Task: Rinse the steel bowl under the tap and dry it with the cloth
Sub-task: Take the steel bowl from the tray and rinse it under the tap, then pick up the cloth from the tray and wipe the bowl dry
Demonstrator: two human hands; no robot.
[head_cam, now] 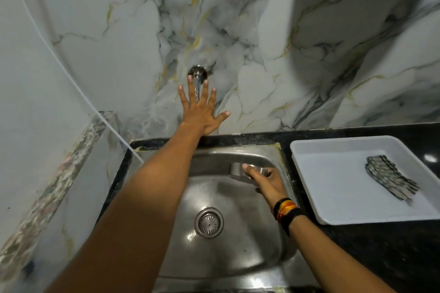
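A small steel bowl is held low inside the steel sink, near its back right wall, with my right hand gripping its rim. My left hand reaches up with fingers spread over the wall-mounted tap; the tap's spout shows between my fingers. Whether water runs I cannot tell. A folded patterned grey cloth lies in a white tray on the counter to the right.
The black counter surrounds the sink. A marble-patterned wall rises behind it. A white hose runs down the left wall to the sink's corner. The drain strainer sits mid-basin. A marble ledge borders the left side.
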